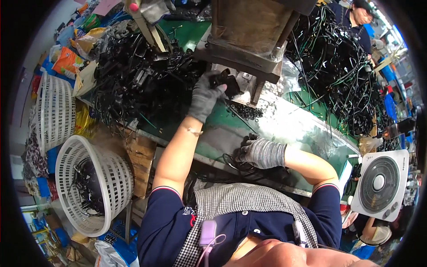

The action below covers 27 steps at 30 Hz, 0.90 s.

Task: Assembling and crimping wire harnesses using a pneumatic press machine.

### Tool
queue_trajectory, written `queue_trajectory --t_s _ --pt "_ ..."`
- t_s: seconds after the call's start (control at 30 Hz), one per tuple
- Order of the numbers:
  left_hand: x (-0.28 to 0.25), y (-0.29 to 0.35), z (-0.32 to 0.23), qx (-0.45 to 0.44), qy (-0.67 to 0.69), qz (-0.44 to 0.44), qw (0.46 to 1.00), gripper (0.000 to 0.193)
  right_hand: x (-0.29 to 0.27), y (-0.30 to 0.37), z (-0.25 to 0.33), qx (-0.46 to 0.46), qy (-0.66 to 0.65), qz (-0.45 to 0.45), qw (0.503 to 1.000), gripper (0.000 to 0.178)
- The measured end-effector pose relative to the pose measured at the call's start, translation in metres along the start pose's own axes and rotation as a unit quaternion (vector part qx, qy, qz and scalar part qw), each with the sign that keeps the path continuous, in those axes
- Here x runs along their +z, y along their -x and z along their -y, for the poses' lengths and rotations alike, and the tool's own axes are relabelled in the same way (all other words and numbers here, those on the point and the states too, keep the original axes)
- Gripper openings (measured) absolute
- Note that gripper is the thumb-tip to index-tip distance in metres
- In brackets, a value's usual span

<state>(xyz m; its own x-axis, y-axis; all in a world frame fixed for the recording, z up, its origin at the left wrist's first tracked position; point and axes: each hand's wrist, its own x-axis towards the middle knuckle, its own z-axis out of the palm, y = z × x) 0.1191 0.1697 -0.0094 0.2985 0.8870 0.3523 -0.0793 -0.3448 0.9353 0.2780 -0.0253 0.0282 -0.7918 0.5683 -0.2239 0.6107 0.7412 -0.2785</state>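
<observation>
From afar I judge this a positioning step calling for steady alignment next, the grey-gloved left hand (206, 96) holding a dark, blocky part (231, 85) before the boxy brown metal press (249, 24), while the curled, striped-gloved right hand (261, 151) sits by looped black cable (232, 163), its grip unclear to me.

On the counter (213, 141) before me, the press (251, 33) stands at the far middle, with my left fingers (218, 92) at its foot, around a part (232, 87). Rings (251, 111) lie scattered just nearer me. Left of the press sits a heap of parts (142, 78); right of it, a heap of wires (329, 66). My right fingers (245, 150) are near the front edge, beside looped cable (235, 165). Off my left, one basket (116, 178) stands nearer than another (55, 113); at my right is a fan (378, 183).
</observation>
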Motion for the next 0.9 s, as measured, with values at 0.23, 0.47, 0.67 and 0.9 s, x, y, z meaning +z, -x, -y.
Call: queue_trajectory --t_s 0.23,0.47,0.67,0.9 --pt "-0.057 0.049 -0.130 -0.015 0.259 -0.041 0.965 0.048 -0.005 0.003 -0.002 0.013 -0.037 0.018 0.999 0.042" --pt "-0.207 0.125 -0.245 0.283 0.190 -0.250 0.906 0.056 -0.013 0.006 0.004 -0.004 -0.081 -0.026 0.996 0.037" --pt "-0.073 0.107 -0.188 -0.034 -0.311 0.110 0.943 0.042 -0.001 0.005 -0.007 -0.078 -0.074 -0.015 0.994 0.035" --pt "0.010 0.127 -0.095 -0.004 -0.315 0.281 0.906 0.043 -0.047 0.039 0.001 -0.033 -0.155 0.027 0.987 0.029"
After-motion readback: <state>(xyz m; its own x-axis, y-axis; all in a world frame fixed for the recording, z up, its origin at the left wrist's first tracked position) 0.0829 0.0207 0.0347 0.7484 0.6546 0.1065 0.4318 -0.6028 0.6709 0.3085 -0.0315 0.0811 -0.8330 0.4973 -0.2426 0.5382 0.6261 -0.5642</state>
